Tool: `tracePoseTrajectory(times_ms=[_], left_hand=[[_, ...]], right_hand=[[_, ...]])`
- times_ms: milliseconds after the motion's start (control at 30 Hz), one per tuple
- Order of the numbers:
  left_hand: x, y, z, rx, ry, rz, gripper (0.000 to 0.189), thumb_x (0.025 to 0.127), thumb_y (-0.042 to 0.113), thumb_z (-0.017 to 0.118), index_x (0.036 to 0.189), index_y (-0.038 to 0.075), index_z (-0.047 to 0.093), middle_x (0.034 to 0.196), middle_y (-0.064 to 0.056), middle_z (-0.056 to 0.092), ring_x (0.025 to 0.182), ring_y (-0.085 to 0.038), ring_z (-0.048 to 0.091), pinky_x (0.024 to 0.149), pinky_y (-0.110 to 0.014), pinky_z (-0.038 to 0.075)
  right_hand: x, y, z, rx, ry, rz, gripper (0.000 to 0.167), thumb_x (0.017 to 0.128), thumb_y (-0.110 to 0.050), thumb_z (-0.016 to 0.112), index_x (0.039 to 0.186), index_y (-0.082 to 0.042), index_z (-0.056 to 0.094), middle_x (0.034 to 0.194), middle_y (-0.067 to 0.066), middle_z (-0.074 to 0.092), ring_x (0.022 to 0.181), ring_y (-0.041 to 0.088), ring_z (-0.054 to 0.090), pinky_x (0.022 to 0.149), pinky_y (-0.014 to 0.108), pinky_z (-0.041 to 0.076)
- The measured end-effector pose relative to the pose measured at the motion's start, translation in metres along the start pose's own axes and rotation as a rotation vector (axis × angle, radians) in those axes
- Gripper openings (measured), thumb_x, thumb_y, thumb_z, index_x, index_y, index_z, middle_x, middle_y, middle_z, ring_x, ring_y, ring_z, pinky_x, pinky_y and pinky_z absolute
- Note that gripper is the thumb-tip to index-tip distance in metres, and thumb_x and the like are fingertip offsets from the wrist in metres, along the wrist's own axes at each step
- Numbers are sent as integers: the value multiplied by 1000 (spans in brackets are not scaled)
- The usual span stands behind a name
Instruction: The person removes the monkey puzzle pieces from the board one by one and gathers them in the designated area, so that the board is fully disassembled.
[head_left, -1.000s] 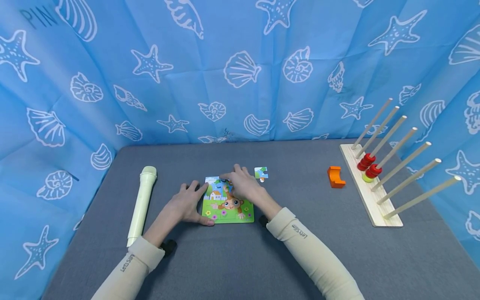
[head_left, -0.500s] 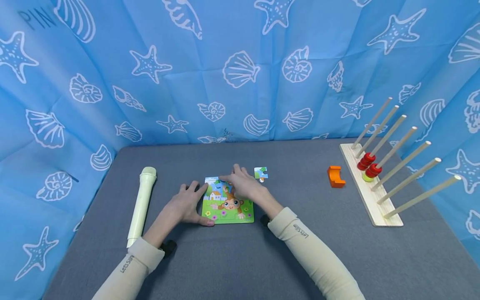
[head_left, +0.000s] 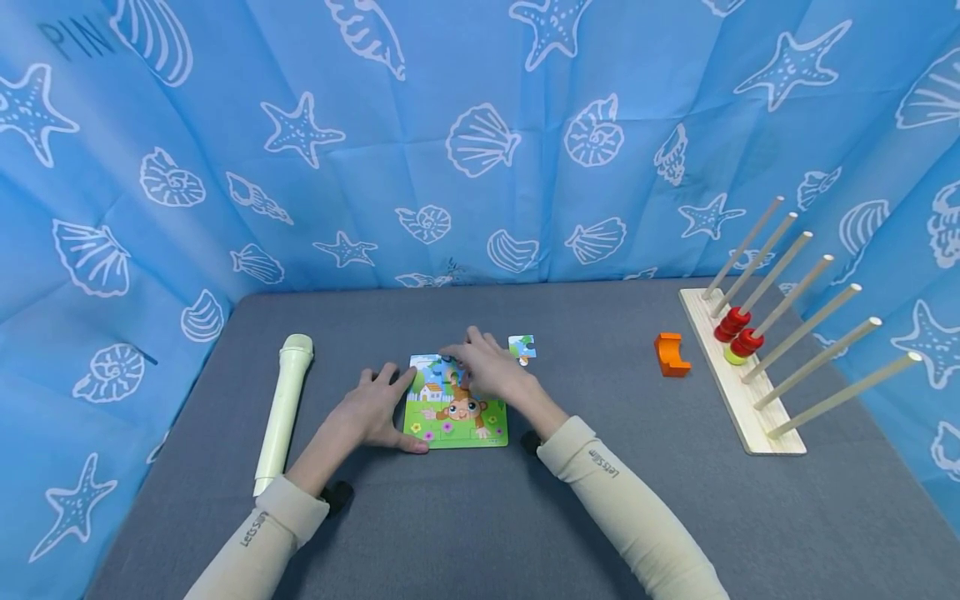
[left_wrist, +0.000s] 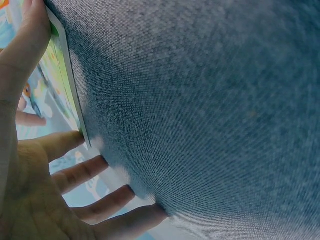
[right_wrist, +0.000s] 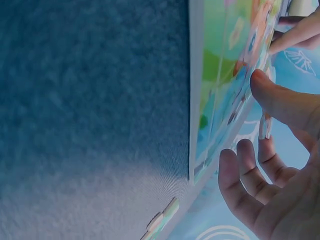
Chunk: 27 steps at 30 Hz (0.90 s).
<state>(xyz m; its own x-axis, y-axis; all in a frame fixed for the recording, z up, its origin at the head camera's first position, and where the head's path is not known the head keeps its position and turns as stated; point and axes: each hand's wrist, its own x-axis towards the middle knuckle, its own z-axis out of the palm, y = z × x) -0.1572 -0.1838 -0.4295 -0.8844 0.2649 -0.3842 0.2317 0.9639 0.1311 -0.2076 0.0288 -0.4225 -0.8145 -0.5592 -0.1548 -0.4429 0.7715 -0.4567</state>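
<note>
A monkey jigsaw puzzle (head_left: 450, 429) in a flat board lies mid-table, showing a house, grass and flowers. My left hand (head_left: 369, 410) steadies its left side with fingers spread. In the left wrist view the thumb touches the board's edge (left_wrist: 70, 75) and the index fingertip meets its corner, while the other fingertips rest on the cloth. Over the puzzle's upper right is my right hand (head_left: 487, 371). It pinches a small puzzle piece (right_wrist: 266, 124) between thumb and fingers, tilted on edge in the right wrist view. The upper right of the picture is hidden under this hand.
A loose puzzle piece (head_left: 522, 347) lies right of the board. Farther right are an orange arched block (head_left: 671, 355) and a wooden peg stand (head_left: 776, 425) with red and yellow-green beads (head_left: 738, 343). A pale toy microphone (head_left: 285, 404) lies left. A blue curtain (head_left: 480, 208) hangs behind.
The right hand's fingers shift slightly over the puzzle's top edge, with the piece still pinched. My left hand stays put, and the loose piece has not moved.
</note>
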Motion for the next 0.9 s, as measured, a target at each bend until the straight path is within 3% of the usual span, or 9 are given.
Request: tracePoseTrajectory(times_ms=[167,367,567,900], left_hand=[[0,0,1,-2,6,1,123,68,73,82,162,12,31,159,-22,35,139,-52,39,99,-65,51],[1,0,1,-3,6,1,124,67,73,83,161,12,31,159,-23,34,141,-54,38,101,-66,49],[1,-1,1,-1,-4,-6,124,67,74,82,162,12,30,160,-22,34,142,-52,39,102,-65,49],[1,-1,1,-9,1,1,124,68,73,82,162,12,29,159,-23,34,142,-51,39,102,-65,49]], right_hand=[[-2,5,-5,0,7,-1,57,93,-5,73,146,-25,59,117,10,53,97,22,49,73,34,47],[-8,15,-18,-34,17,-9,54,94,-11,74,145,-24,59,113,11,54,90,23,48,69,34,42],[-15,33,-32,-78,18,39,58,93,-17,76,147,-26,57,120,12,56,96,25,52,68,36,43],[-30,68,-50,-106,8,136,61,93,-14,77,149,-23,55,129,16,56,111,32,56,82,50,52]])
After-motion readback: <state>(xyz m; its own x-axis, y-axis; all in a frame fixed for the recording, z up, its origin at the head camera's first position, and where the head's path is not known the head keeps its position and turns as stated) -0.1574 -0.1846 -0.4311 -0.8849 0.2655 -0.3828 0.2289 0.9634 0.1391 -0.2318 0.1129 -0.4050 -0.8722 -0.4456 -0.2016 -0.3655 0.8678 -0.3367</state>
